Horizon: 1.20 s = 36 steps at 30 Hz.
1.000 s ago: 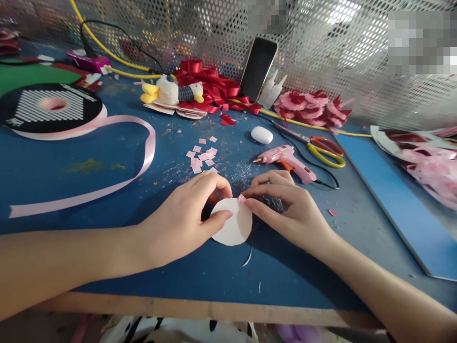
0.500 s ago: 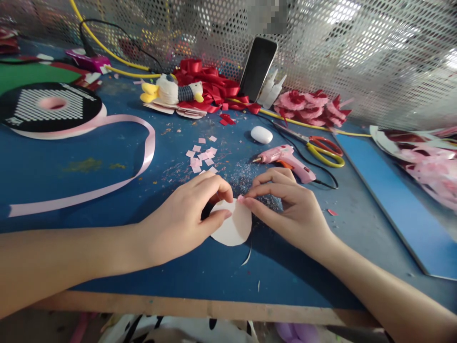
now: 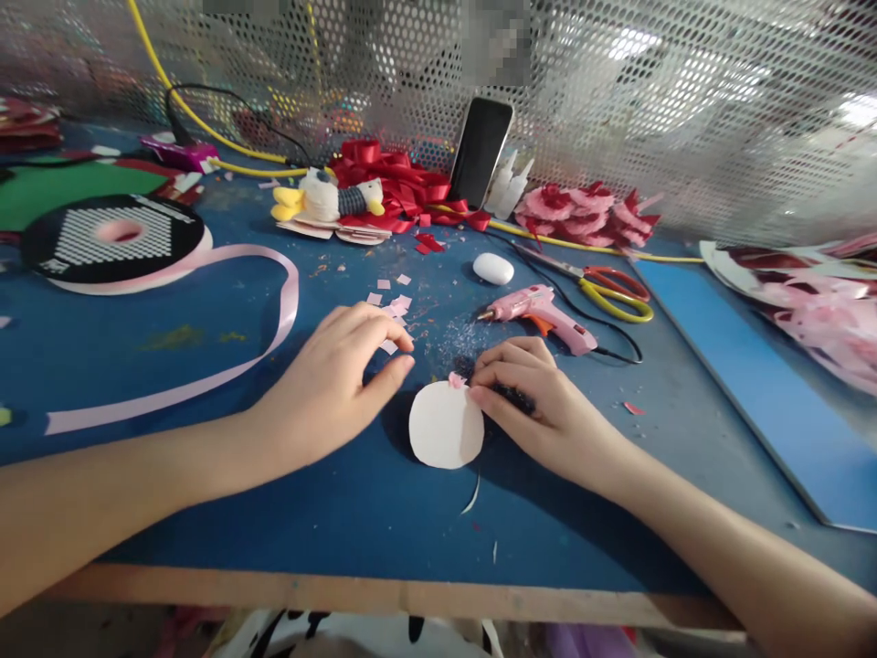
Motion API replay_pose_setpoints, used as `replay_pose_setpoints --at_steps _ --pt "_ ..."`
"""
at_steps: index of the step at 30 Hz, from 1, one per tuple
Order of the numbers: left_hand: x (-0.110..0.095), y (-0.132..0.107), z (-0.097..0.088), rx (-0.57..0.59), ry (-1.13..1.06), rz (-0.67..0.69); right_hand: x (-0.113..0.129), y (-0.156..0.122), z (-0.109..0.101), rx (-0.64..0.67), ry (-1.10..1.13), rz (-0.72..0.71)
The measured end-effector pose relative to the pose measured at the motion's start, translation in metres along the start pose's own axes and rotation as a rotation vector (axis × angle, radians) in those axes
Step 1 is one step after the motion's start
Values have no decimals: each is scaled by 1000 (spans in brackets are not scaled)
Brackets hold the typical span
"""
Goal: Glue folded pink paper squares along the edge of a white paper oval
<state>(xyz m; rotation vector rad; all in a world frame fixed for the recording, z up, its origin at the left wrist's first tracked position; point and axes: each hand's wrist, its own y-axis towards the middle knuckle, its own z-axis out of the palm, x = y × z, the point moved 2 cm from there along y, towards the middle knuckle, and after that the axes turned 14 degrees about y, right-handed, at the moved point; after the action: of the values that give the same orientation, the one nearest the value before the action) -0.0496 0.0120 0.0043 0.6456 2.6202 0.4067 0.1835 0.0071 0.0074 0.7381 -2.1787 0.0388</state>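
A round white paper disc [image 3: 445, 429] is in front of me, with a small crumpled pink ribbon piece [image 3: 457, 380] at its top edge. My right hand [image 3: 541, 393] pinches the disc's upper right rim between thumb and fingers, right beside the pink piece. To the left of the disc, my left hand [image 3: 343, 379] is open and holds nothing, thumb and fingertips apart. Its fingers reach toward a scatter of small pink ribbon squares [image 3: 401, 304] and partly cover them.
A pink glue gun [image 3: 541, 315], white mouse-shaped object [image 3: 493, 269] and scissors [image 3: 613, 291] lie beyond my right hand. At left are a ribbon spool [image 3: 116, 239] and its loose pink ribbon [image 3: 291, 302]. Behind stand a phone [image 3: 480, 151] and red ribbon [image 3: 370, 169]. A blue board [image 3: 760, 384] lies right.
My left hand has let go of the disc and moved left and up toward the pink squares. My right hand stays at the disc's rim, and the pink piece now shows uncovered. The view has shifted slightly.
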Motion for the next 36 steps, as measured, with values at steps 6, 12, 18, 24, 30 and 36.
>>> replay_pose_setpoints --at_steps 6,12,18,24,30,36 --pt "17 9 6 -17 225 152 -2 3 -4 -94 -101 -118" --pt "13 3 12 18 315 250 -10 4 -16 -216 -115 -118" --pt "13 5 12 44 233 230 -15 3 -22 -268 -93 -64" --pt "16 10 10 52 73 134 -16 3 -23 -302 -100 -52" --pt "5 16 1 143 -300 -95 -16 4 -23 -335 -122 -77" --pt "-11 46 9 233 -383 -170 -35 5 -39 -441 -425 4"
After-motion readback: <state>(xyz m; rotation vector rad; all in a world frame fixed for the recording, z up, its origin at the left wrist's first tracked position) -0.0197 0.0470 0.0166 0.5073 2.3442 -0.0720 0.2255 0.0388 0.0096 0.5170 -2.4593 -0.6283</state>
